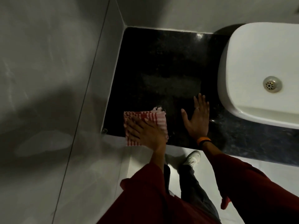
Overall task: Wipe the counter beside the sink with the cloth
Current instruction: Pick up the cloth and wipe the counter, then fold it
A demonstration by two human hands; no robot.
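Observation:
A red and white striped cloth (155, 118) lies folded on the near left corner of the black stone counter (161, 62). My left hand (145, 131) presses flat on top of the cloth, fingers spread and pointing left. My right hand (196, 117) rests flat on the bare counter just right of the cloth, fingers apart and holding nothing, with a ring on one finger and an orange band at the wrist. The white sink (242, 70) stands on the counter's right side.
Grey tiled walls close the counter on the left (48, 70) and at the back. The sink's metal drain (271, 84) shows at the right. Below the counter's front edge are the pale floor (142, 159) and my white shoe (192, 159).

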